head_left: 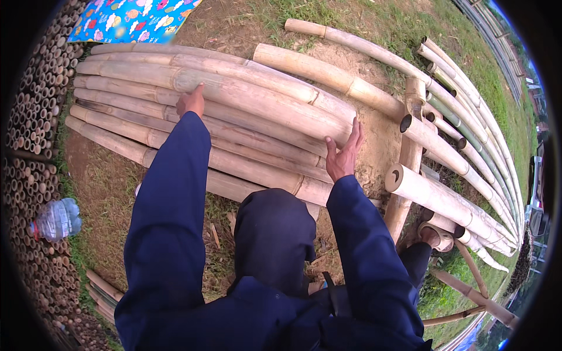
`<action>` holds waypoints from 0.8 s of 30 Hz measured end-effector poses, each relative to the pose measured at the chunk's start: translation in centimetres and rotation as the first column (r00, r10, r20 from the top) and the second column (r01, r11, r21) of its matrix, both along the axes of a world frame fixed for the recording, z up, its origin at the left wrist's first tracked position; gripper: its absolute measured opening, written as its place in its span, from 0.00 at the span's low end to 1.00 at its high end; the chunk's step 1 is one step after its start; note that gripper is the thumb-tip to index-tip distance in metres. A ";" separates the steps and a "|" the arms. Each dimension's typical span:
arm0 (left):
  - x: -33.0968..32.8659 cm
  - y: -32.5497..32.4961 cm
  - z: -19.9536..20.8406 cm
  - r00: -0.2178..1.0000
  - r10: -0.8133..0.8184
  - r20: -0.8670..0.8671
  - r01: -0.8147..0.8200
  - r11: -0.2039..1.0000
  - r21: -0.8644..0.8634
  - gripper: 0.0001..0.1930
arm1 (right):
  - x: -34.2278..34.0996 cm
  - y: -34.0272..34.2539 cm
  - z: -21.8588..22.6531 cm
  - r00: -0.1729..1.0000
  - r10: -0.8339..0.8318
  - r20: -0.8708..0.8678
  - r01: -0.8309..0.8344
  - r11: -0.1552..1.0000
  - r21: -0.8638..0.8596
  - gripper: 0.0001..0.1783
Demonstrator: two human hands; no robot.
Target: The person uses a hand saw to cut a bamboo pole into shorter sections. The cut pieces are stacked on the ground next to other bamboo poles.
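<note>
Several thick pale bamboo poles lie side by side in front of me. On one wide bamboo pole (252, 96) near the far side of the row rests my left hand (191, 100). One digit stretches forward along its surface, while the other fingers are bent against it and partly hidden. At that pole's right end, my right hand (344, 153) is open, thumb and fingers apart, its palm side against the end. Nearer poles (234, 167) run under my forearms.
More bamboo poles (451, 205) lie to the right across a bamboo crosspiece (404, 181). Stacked bamboo ends (35, 117) line the left, beside a clear plastic bottle (57, 220). A blue patterned sheet (132, 20) lies at the far left. My knee (272, 234) is close to the row.
</note>
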State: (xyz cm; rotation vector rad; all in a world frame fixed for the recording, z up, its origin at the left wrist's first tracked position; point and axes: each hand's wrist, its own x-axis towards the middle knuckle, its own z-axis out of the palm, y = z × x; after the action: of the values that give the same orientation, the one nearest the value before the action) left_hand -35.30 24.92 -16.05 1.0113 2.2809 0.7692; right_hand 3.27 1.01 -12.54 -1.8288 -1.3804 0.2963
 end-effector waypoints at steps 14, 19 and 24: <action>3.0 -16.7 -0.2 0.126 -0.882 -0.453 0.888 0.304 -0.344 0.32 | 1.4 -11.1 -3.3 0.905 0.214 0.367 0.086 0.753 -0.652 0.27; -0.5 -16.2 -2.3 0.076 -0.908 -0.412 0.859 0.270 -0.434 0.26 | 2.8 -12.6 -1.6 0.816 0.474 0.331 -0.218 0.783 -0.583 0.13; -0.1 -20.5 0.4 -0.078 -0.723 -0.687 0.953 0.149 -0.265 0.21 | 3.9 -19.1 -3.7 0.891 0.422 0.167 -0.230 0.736 -0.636 0.10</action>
State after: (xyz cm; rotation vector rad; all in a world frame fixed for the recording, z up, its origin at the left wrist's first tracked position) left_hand -35.40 4.39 -15.62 2.9453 1.1874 0.0438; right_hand 7.15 -18.06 -16.24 -2.1923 -2.0094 0.7449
